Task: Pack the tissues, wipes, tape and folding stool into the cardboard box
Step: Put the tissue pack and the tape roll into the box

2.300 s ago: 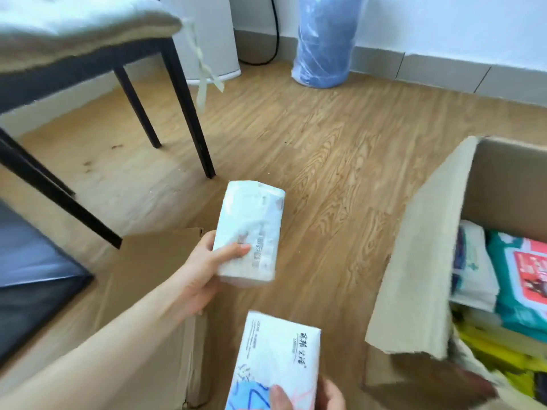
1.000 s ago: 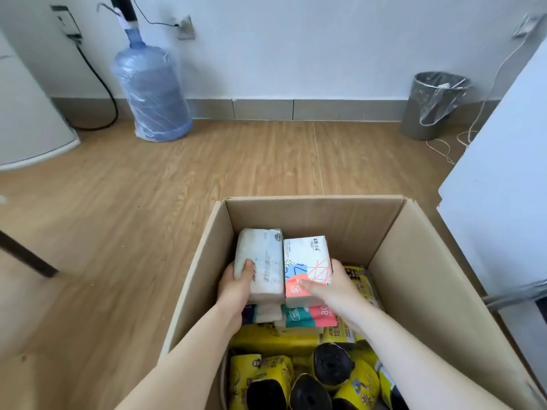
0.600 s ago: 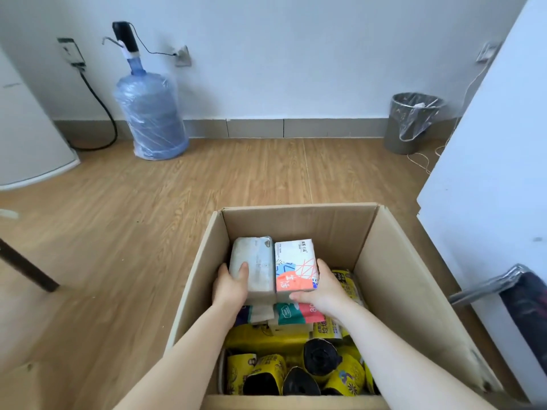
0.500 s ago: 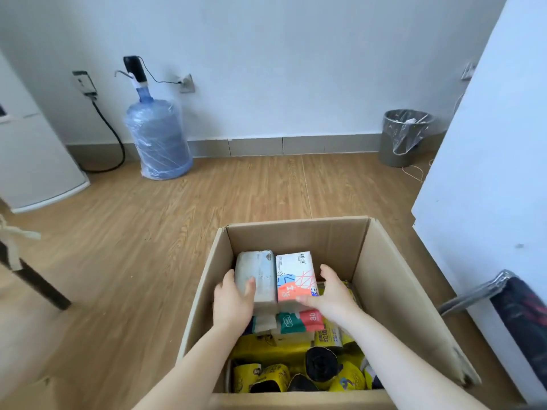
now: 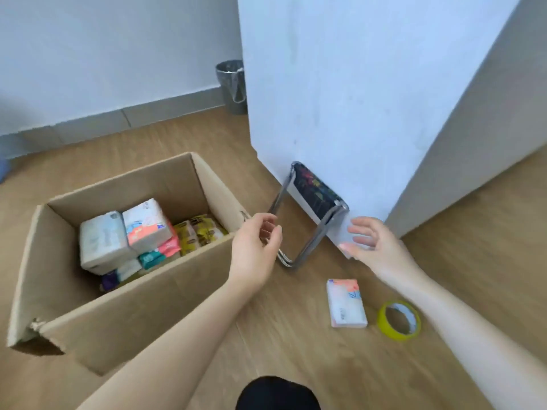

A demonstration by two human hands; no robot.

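The open cardboard box stands on the floor at the left. Inside it lie a white tissue pack and a patterned tissue pack, on top of wipes and yellow packets. A folding stool with chrome legs leans folded against the white wall, right of the box. My left hand hovers empty by its left leg, fingers curled. My right hand is spread open just right of the stool. On the floor near me lie another tissue pack and a yellow tape roll.
A white wall corner juts out behind the stool. A grey waste bin stands at the back by the wall. Wooden floor lies all around. A dark shape at the bottom edge is close to me.
Both hands let go of the two tissue packs, which now lie in the box. My view swung right, and both hands moved out of the box toward the folding stool.
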